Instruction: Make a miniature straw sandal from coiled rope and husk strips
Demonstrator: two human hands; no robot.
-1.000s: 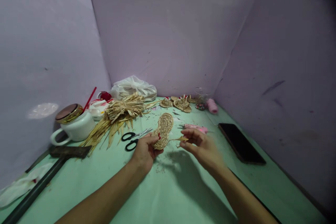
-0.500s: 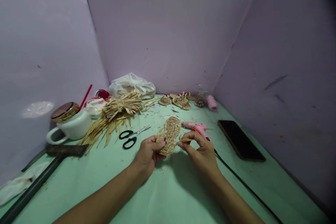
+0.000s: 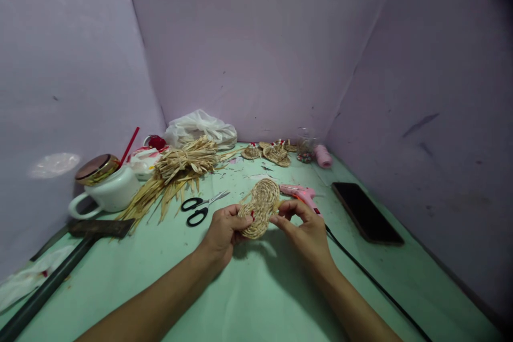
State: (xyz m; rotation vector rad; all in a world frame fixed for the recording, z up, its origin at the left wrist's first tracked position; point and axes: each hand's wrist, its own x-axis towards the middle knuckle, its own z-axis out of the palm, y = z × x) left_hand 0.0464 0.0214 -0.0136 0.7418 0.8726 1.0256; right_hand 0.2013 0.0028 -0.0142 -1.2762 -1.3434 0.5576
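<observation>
A small braided straw sole (image 3: 261, 208), shaped like a figure eight with a red spot near its lower left, is held above the table. My left hand (image 3: 224, 230) grips its lower left edge, the thumb on top. At the sole's right side, my right hand (image 3: 304, 230) pinches a short strip of dried straw (image 3: 277, 204) between thumb and fingers. The strip lies close against the edge; whether it is attached I cannot tell. Just behind my right hand rests a pink glue gun (image 3: 300, 191), and scissors (image 3: 202, 209) with black handles lie left of the sole.
A bundle of dried straw (image 3: 184, 163) lies at the left, near a white mug (image 3: 116, 191) and a hammer (image 3: 100, 228). Small woven pieces (image 3: 276, 155), a pink thread spool (image 3: 323, 156) and a plastic bag (image 3: 200, 128) sit at the back. A phone (image 3: 366, 214) lies right.
The right fingers have brought the straw strip up against the sole's right edge, where before it stuck out flat. The sole has shifted and tilted slightly right.
</observation>
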